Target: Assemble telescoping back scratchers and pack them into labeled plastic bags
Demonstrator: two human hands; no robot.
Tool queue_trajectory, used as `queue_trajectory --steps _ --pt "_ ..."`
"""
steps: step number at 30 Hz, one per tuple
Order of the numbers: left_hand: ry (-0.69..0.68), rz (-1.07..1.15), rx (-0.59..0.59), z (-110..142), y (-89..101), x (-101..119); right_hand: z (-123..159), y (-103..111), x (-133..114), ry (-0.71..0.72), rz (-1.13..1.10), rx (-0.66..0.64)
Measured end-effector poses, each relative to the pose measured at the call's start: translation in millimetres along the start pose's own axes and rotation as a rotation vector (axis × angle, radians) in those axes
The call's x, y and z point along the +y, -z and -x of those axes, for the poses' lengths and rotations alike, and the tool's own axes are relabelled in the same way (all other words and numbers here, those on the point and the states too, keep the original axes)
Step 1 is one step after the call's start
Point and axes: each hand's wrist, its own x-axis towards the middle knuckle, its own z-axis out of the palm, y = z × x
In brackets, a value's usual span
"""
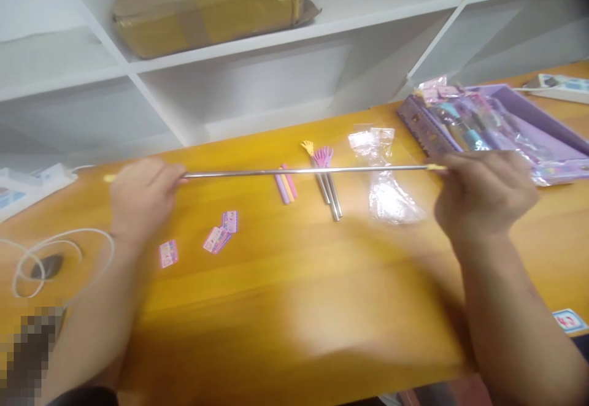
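Observation:
A telescopic back scratcher [294, 172], its thin metal rod drawn out long, stretches level above the table between my hands. My left hand [145, 194] is closed around one end, where a blurred yellow tip pokes out past the fist. At the other end my right hand [488, 194] grips a yellow part, mostly hidden by the fingers. Beyond the rod lie metal rods with pink hand-shaped heads [323, 157] and a yellow hand-shaped head [307, 146]. Beside them are purple, orange and pink tubes [286, 186].
Clear plastic bags [393, 200] lie near my right hand. A purple box [519, 96] holds several bagged items. Small printed cards [216, 239] rest at the left, with a white cable [69, 232] farther left. A shelf with a cardboard box [207, 10] stands behind.

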Motion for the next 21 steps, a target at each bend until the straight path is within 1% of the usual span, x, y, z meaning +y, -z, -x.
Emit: queue_trajectory --steps 1,2,3,4,6,8,9,12,14,18,21 --pt "0.067 0.005 -0.002 1 3.2 -16 2 2 17 -0.031 0.052 0.044" --pt "0.096 0.019 -0.006 3 4.8 -30 4 3 32 -0.052 0.082 0.045" --pt "0.122 0.03 -0.018 5 4.9 -41 7 3 44 -0.056 0.085 0.016" --pt "0.131 0.04 -0.021 8 3.6 -48 10 3 53 -0.085 0.095 -0.012" --pt "0.135 0.048 -0.051 12 -1.7 -55 16 -2 62 -0.173 0.108 -0.072" --pt "0.117 0.041 -0.072 13 -7.8 -54 22 -9 61 -0.251 0.08 -0.114" --pt "0.108 0.035 -0.073 13 -10.4 -52 26 -12 59 -0.265 0.044 -0.128" --pt "0.11 0.014 -0.053 13 -15.4 -46 36 -22 50 -0.234 -0.084 -0.156" --pt "0.123 -0.019 -0.029 12 -17.2 -43 42 -26 48 -0.213 -0.127 -0.149" --pt "0.156 -0.107 0.038 12 -20.1 -40 48 -32 47 -0.2 -0.097 -0.117" --pt "0.17 -0.092 0.066 11 -21.3 -42 48 -33 44 -0.163 -0.09 -0.117"
